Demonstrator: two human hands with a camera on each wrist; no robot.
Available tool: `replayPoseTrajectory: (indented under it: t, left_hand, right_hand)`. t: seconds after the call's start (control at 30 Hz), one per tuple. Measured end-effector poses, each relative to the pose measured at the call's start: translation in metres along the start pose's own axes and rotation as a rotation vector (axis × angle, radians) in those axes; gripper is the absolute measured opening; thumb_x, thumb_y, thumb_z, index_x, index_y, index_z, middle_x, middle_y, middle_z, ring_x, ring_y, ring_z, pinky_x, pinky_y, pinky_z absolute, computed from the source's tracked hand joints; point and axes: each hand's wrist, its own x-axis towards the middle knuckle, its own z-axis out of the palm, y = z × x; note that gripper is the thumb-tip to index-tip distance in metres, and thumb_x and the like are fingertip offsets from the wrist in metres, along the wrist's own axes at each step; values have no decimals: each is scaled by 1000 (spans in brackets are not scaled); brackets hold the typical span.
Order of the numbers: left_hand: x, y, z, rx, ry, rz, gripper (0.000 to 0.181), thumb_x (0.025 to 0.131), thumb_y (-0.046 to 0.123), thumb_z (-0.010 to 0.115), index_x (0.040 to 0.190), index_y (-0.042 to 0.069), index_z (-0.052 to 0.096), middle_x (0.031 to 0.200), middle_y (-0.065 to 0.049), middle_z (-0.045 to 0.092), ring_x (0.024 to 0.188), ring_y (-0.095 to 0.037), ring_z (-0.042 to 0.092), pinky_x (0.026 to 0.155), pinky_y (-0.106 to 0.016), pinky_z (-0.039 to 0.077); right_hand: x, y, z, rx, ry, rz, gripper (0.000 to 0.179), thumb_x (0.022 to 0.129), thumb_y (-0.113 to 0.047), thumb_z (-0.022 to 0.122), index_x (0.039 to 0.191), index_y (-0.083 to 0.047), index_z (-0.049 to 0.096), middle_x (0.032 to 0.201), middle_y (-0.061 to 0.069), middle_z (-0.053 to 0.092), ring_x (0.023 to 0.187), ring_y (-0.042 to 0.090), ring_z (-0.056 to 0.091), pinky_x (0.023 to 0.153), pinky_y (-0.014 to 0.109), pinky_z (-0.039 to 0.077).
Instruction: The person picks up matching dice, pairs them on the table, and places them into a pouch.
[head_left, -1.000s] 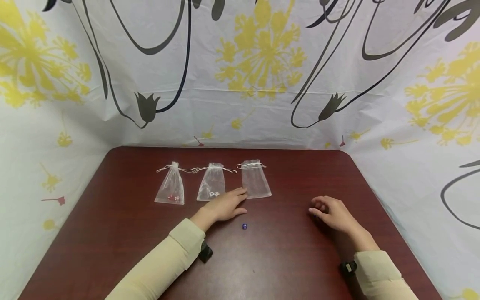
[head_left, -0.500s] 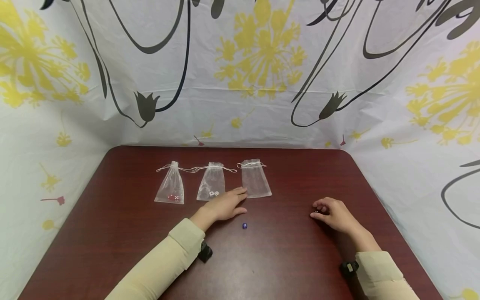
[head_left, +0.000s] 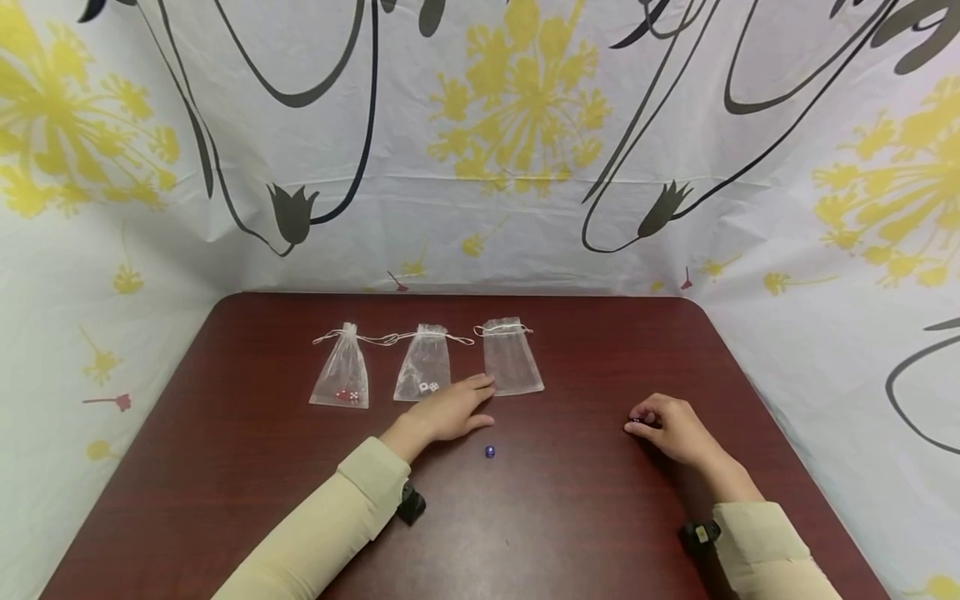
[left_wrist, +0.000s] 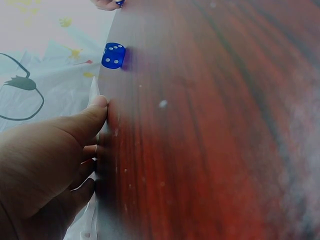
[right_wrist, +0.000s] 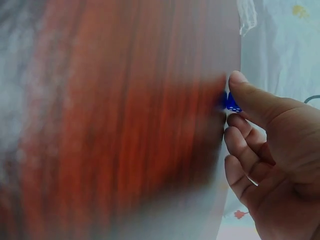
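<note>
My right hand (head_left: 667, 427), on the right side of the table, pinches a blue die (right_wrist: 233, 103) between thumb and curled fingers, low at the tabletop. In the right wrist view, white dots show on the die's lower face. My left hand (head_left: 448, 412) rests on the table with its fingers extended. Its fingertips lie at the lower left corner of a sheer white drawstring bag (head_left: 512, 362) with no dice showing inside. Just in front of the left thumb sits a second blue die (left_wrist: 114, 56) with white dots.
Left of that bag lies a sheer drawstring bag (head_left: 425, 358) with white dice (head_left: 429, 387) inside. Farther left, another bag (head_left: 345, 367) holds red dice (head_left: 347, 396). The dark red table (head_left: 247, 500) meets a flower-printed cloth (head_left: 360, 242) at its back edge.
My right thumb and fingers have closed around the blue die, and the hand has shifted slightly right. The left hand, the bags and the other die stay put.
</note>
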Motion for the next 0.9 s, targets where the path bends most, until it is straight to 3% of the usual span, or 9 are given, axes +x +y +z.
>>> replayPoseTrajectory:
  t: [0.23, 0.4, 0.63, 0.9]
  left_hand:
    - [-1, 1, -1, -5, 5, 3, 59, 103, 38, 59, 147, 0, 50, 159, -14, 38, 148, -28, 33, 119, -38, 30]
    - [-1, 2, -1, -7, 7, 2, 60, 103, 38, 60, 147, -1, 50, 159, -15, 38, 148, -28, 33, 119, -39, 30]
    - [-1, 1, 0, -3, 6, 7, 60, 103, 38, 60, 147, -1, 49, 159, -15, 38, 148, -29, 33, 120, -38, 29]
    - [-2, 1, -1, -9, 11, 8, 60, 103, 38, 60, 146, -1, 50, 158, -15, 39, 148, -28, 33, 120, -39, 30]
  right_hand:
    - [4, -5, -1, -2, 67, -39, 13, 82, -11, 85, 85, -14, 73, 79, -11, 60, 67, 2, 50, 58, 25, 46]
    - [11, -14, -5, 11, 95, -69, 12, 83, -10, 84, 86, -15, 73, 79, -11, 61, 66, 4, 51, 58, 26, 46]
    - [18, -24, -6, 29, 108, -100, 15, 81, -7, 85, 86, -13, 73, 77, -11, 59, 65, 10, 52, 57, 24, 44]
    - [26, -37, -6, 50, 100, -141, 13, 84, -8, 83, 89, -14, 73, 81, -11, 61, 68, 7, 51, 59, 24, 44]
